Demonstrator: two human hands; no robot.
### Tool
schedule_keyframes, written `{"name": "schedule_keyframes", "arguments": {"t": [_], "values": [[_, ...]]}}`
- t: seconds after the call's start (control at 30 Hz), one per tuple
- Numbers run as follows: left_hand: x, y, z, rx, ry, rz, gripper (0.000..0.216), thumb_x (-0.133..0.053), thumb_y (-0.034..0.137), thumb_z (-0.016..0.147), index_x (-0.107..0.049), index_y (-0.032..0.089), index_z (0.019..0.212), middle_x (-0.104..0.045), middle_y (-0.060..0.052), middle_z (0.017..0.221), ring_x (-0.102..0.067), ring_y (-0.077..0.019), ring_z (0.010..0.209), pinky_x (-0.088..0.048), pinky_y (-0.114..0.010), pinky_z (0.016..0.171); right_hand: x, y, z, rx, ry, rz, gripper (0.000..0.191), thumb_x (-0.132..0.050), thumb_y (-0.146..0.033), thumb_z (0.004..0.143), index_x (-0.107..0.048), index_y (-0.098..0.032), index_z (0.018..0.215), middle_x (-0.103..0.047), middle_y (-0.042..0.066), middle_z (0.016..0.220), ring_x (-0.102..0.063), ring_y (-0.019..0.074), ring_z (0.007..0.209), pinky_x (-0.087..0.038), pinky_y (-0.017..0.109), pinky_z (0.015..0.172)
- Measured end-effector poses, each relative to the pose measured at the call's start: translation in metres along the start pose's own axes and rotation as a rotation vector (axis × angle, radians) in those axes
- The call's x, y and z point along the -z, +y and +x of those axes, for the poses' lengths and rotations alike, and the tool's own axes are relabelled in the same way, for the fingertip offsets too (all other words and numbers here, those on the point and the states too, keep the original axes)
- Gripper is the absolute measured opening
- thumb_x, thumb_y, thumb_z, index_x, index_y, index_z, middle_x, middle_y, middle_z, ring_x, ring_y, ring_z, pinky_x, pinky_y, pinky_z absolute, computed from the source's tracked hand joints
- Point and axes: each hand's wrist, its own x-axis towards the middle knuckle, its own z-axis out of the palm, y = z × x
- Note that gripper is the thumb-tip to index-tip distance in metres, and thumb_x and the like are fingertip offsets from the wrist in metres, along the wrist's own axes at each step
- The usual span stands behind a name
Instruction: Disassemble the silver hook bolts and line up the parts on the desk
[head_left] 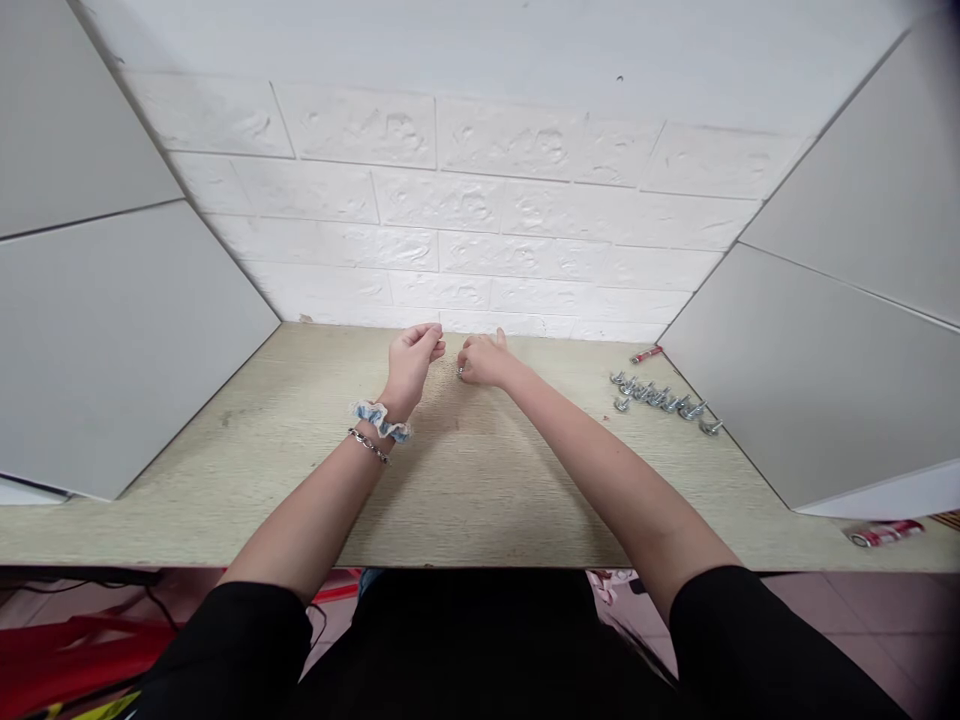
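My left hand (413, 362) is raised over the table near the back wall, its fingers pinched together. Whatever lies between those fingertips is too small to make out. Around the left wrist are a blue and white scrunchie (381, 420) and a chain bracelet (369, 445). Just right of it, my right hand (482, 360) is low at the tabletop, thumb and fingers closed on a small shiny metal piece (460, 373). Only a bit of that piece shows. Several silver bolts with round flat washers (652, 396) lie in a slanting row on the right side of the table.
The pale wooden table (480, 490) ends at a white brick-pattern wall (480, 210). Grey panels stand left (127, 350) and right (810, 380). A small red cylinder (646, 355) lies behind the bolts; a larger red one (887, 533) is near the front right edge.
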Motion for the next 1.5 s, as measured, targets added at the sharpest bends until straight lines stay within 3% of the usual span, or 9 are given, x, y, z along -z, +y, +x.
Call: {"name": "schedule_keyframes", "arguments": {"t": [0.27, 0.47, 0.8, 1.5], "values": [[0.0, 0.0, 0.0, 0.01, -0.01, 0.003, 0.025, -0.072, 0.033, 0.063, -0.062, 0.014, 0.076, -0.059, -0.001, 0.074, -0.054, -0.0061, 0.062, -0.047, -0.021, 0.066, -0.002, 0.003, -0.001, -0.011, 0.003, 0.022, 0.028, -0.056, -0.031, 0.075, -0.065, -0.022, 0.1, -0.057, 0.01, 0.111, -0.043, 0.0291, 0.114, -0.009, 0.066, 0.102], [-0.001, -0.001, -0.001, 0.016, -0.019, 0.005, 0.024, -0.071, 0.032, 0.063, -0.062, 0.014, 0.076, -0.059, 0.0, 0.074, -0.054, -0.0054, 0.062, -0.047, -0.02, 0.066, -0.002, 0.003, 0.002, -0.015, -0.008, 0.036, 0.027, -0.059, -0.037, 0.075, -0.067, -0.023, 0.096, -0.058, 0.01, 0.11, -0.043, 0.0283, 0.114, -0.007, 0.065, 0.102], [-0.001, -0.001, 0.0, 0.027, -0.019, 0.004, 0.025, -0.072, 0.033, 0.062, -0.061, 0.014, 0.074, -0.059, 0.0, 0.073, -0.054, -0.0056, 0.062, -0.047, -0.021, 0.067, -0.008, 0.009, 0.006, -0.061, -0.026, 0.11, 0.02, -0.057, -0.035, 0.074, -0.068, -0.023, 0.087, -0.061, 0.005, 0.106, -0.049, 0.0258, 0.108, -0.008, 0.067, 0.1], [-0.001, -0.003, 0.0, 0.028, -0.029, -0.01, 0.025, -0.073, 0.032, 0.062, -0.062, 0.014, 0.075, -0.059, 0.0, 0.072, -0.053, -0.0053, 0.06, -0.047, -0.021, 0.066, -0.009, 0.009, 0.01, -0.042, -0.026, 0.102, 0.016, -0.059, -0.03, 0.072, -0.069, -0.022, 0.082, -0.062, 0.007, 0.106, -0.05, 0.0255, 0.106, -0.01, 0.065, 0.101]]}}
